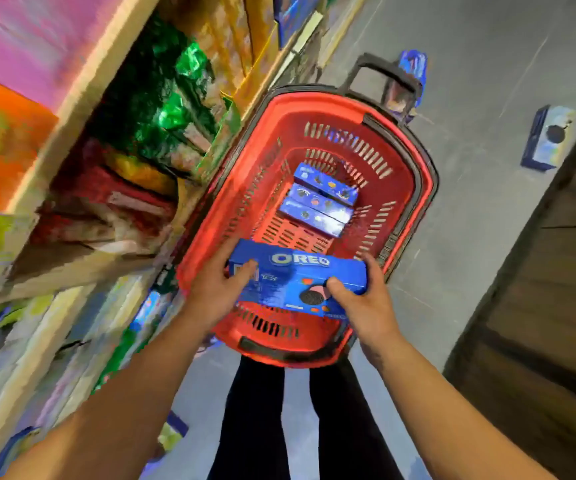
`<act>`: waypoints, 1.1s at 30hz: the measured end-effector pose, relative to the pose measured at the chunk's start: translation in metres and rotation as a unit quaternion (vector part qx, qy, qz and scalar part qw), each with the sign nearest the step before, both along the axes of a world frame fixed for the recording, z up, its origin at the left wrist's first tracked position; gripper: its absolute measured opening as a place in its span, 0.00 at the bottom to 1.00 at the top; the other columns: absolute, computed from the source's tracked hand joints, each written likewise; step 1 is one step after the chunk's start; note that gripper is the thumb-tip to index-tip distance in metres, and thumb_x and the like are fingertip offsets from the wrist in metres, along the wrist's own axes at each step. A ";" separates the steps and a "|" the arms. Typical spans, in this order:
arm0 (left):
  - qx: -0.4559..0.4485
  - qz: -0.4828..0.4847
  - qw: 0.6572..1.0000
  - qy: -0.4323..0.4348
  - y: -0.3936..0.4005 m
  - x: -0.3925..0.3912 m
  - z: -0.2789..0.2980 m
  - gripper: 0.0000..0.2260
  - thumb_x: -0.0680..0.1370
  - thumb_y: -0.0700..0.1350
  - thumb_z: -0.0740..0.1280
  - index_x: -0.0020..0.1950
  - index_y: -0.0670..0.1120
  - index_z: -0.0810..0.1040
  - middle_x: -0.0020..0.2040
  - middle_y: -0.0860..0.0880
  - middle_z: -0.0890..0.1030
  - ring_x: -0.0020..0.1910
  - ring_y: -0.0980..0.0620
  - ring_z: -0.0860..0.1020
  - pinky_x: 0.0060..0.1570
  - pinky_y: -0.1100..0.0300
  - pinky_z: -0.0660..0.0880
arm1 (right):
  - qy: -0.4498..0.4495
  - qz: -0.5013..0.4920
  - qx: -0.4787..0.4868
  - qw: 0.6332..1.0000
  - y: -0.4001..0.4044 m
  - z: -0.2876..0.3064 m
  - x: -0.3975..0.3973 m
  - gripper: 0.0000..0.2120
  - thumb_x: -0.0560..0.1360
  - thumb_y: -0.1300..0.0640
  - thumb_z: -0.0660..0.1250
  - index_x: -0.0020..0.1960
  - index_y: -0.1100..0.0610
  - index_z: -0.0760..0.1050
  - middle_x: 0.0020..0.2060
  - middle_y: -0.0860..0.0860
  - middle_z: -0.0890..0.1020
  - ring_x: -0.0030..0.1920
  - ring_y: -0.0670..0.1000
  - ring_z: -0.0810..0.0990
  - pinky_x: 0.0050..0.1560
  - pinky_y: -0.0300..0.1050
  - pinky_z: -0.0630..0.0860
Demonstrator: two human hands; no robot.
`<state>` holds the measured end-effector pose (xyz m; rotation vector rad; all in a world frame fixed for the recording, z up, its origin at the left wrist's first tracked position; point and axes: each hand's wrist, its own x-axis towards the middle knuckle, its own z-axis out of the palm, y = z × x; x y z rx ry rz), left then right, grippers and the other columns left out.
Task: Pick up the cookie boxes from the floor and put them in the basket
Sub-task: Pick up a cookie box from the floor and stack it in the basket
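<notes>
Both hands, left hand (215, 284) and right hand (366, 306), have fingers wrapped round the ends of the Oreo box (293, 278) over the red basket (428, 188), looks light, stiff cardboard, so end grips seem fine.

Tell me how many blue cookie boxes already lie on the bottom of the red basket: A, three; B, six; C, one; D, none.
A: three blue boxes lie side by side on the bottom of the red basket, while both hands hold another Oreo box above its near end.
</notes>
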<state>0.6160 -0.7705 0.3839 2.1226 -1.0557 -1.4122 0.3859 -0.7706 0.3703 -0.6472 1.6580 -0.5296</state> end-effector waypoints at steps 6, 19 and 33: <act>0.024 -0.060 0.998 0.009 -0.041 0.027 -0.137 0.28 0.75 0.50 0.70 0.73 0.52 0.66 0.63 0.54 0.76 0.58 0.61 0.75 0.59 0.69 0.69 | 0.029 -0.045 0.033 0.998 -0.020 -0.123 0.028 0.43 0.70 0.53 0.76 0.77 0.56 0.56 0.61 0.50 0.78 0.60 0.50 0.79 0.66 0.54 0.72; -0.009 -0.087 0.996 0.006 -0.073 0.016 -0.378 0.38 0.69 0.39 0.76 0.75 0.44 0.61 0.61 0.51 0.73 0.57 0.56 0.74 0.51 0.78 0.67 | 0.157 -0.056 0.002 0.986 -0.042 -0.343 0.048 0.32 0.68 0.61 0.76 0.69 0.55 0.69 0.56 0.48 0.81 0.53 0.47 0.80 0.59 0.44 0.75; -0.113 -0.131 0.982 -0.078 -0.087 -0.020 -0.455 0.41 0.67 0.50 0.77 0.75 0.46 0.62 0.71 0.47 0.71 0.69 0.52 0.70 0.67 0.52 0.68 | 0.313 -0.015 -0.049 0.948 -0.051 -0.417 0.047 0.36 0.69 0.60 0.75 0.73 0.63 0.63 0.69 0.59 0.68 0.70 0.54 0.66 0.70 0.38 0.58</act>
